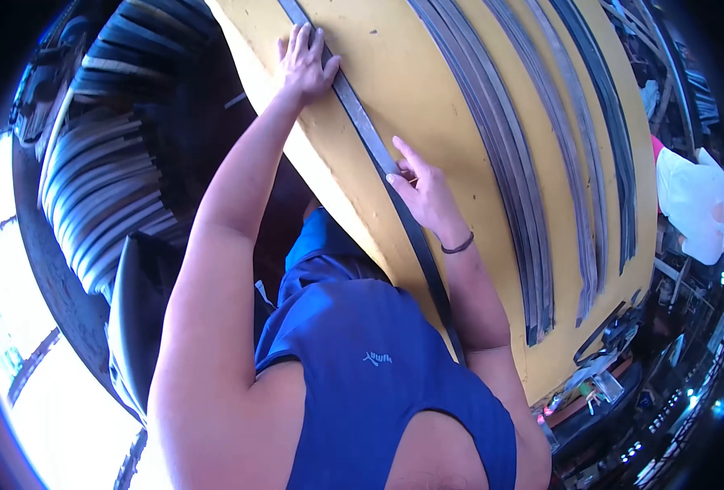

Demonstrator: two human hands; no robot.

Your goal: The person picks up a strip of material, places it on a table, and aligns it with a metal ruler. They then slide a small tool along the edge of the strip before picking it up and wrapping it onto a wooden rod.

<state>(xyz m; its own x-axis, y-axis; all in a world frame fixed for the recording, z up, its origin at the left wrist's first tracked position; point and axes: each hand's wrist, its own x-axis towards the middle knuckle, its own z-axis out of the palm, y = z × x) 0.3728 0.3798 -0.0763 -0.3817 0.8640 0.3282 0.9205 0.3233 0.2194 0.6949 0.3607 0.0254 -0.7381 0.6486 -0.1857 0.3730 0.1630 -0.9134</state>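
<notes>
A long dark strip [362, 122] lies lengthwise along the near edge of a yellow table [427, 73]. My left hand [303, 64] rests on the strip's far end, fingers stretched over it and pressing it down. Closer in, my right hand [424, 194], with a dark band on its wrist, pinches the same strip between thumb and fingers, forefinger pointing along it. The strip runs on under my right forearm toward the table's near end.
Several more dark strips [509, 171] lie side by side across the yellow table, with others [615, 131] further right. A stack of curved strips [105, 175] stands at the left. A white bag [692, 204] and cluttered tools [607, 376] sit beyond the table's right side.
</notes>
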